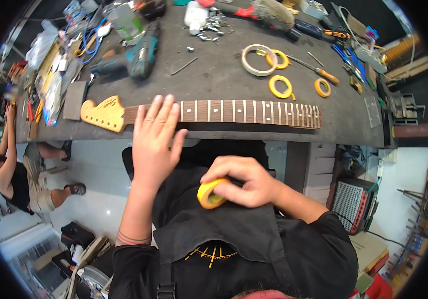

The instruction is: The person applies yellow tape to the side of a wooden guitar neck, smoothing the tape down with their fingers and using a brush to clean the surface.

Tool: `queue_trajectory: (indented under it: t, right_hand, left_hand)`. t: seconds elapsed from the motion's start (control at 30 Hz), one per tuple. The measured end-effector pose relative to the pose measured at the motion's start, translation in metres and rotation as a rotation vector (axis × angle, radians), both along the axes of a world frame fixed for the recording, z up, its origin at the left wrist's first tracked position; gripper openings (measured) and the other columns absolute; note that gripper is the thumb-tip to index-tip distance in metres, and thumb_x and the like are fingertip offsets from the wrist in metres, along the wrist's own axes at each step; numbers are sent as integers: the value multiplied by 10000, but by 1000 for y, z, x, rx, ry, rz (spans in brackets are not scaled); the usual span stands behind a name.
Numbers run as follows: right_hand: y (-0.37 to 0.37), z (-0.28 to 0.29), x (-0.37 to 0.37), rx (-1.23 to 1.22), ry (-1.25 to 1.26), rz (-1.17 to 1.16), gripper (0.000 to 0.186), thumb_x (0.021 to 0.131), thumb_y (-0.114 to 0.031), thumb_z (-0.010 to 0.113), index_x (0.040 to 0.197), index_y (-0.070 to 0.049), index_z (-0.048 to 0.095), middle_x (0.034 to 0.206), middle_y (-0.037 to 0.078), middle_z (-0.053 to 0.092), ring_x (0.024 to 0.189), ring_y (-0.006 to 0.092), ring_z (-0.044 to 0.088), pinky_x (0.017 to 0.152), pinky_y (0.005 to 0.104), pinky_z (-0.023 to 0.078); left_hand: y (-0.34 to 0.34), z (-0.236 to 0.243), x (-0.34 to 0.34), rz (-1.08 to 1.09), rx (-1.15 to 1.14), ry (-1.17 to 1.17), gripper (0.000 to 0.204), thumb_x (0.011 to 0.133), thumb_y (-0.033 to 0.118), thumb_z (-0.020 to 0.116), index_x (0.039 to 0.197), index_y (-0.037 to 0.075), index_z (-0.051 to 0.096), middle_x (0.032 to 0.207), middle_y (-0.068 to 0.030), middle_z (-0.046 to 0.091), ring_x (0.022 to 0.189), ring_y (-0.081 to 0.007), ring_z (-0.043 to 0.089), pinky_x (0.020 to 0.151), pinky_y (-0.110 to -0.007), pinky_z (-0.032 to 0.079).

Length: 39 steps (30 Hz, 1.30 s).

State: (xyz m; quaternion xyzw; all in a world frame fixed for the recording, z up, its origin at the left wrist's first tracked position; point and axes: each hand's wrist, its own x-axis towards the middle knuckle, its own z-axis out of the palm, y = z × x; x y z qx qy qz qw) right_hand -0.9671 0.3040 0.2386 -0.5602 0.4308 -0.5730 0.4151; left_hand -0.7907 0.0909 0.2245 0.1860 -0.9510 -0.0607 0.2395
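Observation:
A guitar neck point(224, 110) lies along the bench's near edge, its dark fretboard facing up and its pale wooden headstock point(103, 114) to the left. Flat across the fretboard's headstock end rests my left hand point(157, 134), fingers stretched out and thumb apart. In front of my apron, short of the bench, my right hand point(244, 180) grips a roll of yellow masking tape point(210, 194) between thumb and fingers. The roll is tilted, and part of its rim hides behind my thumb. Whether any tape hangs loose from it, I cannot tell.
Beyond the neck lie a cream tape roll point(259, 61), a yellow roll point(280, 86), a screwdriver point(326, 74), a hex key point(184, 66) and a teal cordless drill point(142, 57). A sanding block point(75, 100) sits by the headstock. Another person point(17, 174) is at far left.

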Motion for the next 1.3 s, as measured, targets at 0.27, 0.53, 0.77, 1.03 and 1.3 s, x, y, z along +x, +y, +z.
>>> queue_trajectory:
  t: [0.27, 0.53, 0.77, 1.03, 1.3]
  right_hand:
    - [6, 8, 14, -272, -45, 13, 479, 842, 136, 687, 1286, 2, 806, 1136, 167, 807, 1006, 350, 789, 875, 446, 638]
    - [13, 2, -20, -199, 368, -572, 560, 903, 186, 608, 1396, -55, 724, 1264, 170, 646, 1109, 333, 648, 1001, 426, 566]
    - [12, -4, -18, -121, 505, -417, 482, 1060, 41, 662, 1535, -30, 683, 1406, 226, 644, 1273, 372, 658, 1108, 464, 556]
    - [68, -14, -85, 338, 1352, -919, 707, 1119, -143, 703, 1771, 6, 474, 1841, 262, 451, 1734, 464, 385, 1432, 596, 270]
    - [61, -10, -75, 356, 1373, -782, 764, 1101, -124, 708, 1795, 25, 424, 1866, 265, 423, 1755, 433, 370, 1443, 576, 264]
  left_hand:
    - [74, -15, -135, -543, 17, 112, 542, 969, 101, 841, 1489, -12, 741, 1606, -179, 728, 1597, -358, 616, 1367, -578, 437]
    - [46, 10, -22, -504, 1353, 416, 292, 1050, 101, 615, 1230, -48, 790, 1281, -174, 781, 1209, -299, 726, 1098, -427, 561]
    - [63, -1, -14, -619, 1174, 404, 273, 1161, 314, 745, 1200, 47, 707, 1235, -87, 696, 1228, -289, 606, 1141, -433, 474]
    - [32, 1, 14, -459, 1048, 558, 234, 1178, 276, 721, 1187, 49, 665, 1224, -80, 672, 1200, -272, 580, 1142, -416, 453]
    - [8, 0, 35, -294, 779, 596, 190, 1135, 200, 763, 1206, 41, 689, 1228, -100, 708, 1194, -303, 614, 1141, -440, 461]
